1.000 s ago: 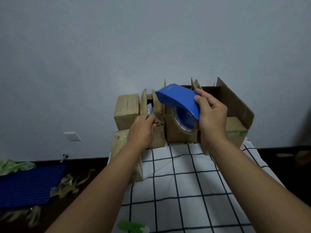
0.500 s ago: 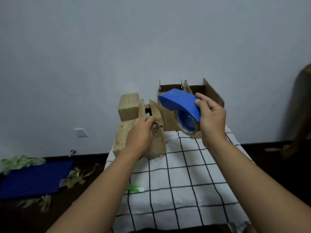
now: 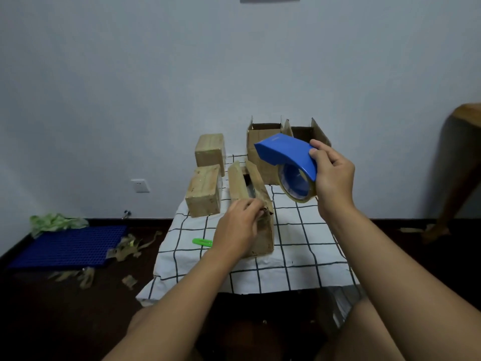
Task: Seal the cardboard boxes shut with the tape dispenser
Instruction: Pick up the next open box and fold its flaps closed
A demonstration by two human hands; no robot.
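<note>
Head view: left hand [image 3: 238,225] pinches open box [image 3: 253,204] flaps together; right hand [image 3: 331,175] clasps tape dispenser [image 3: 289,157] above-right, ready to tape.

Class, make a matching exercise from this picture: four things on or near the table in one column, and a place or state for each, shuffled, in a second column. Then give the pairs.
Things:
1. tape dispenser
2. narrow box
3. green cutter
4. blue mat

Places or states:
A. on the floor, left of the table
B. held up in the right hand
C. flaps not yet closed, left hand on it
D. lying flat on the checked cloth

Pairs: 1-B, 2-C, 3-D, 4-A
</note>
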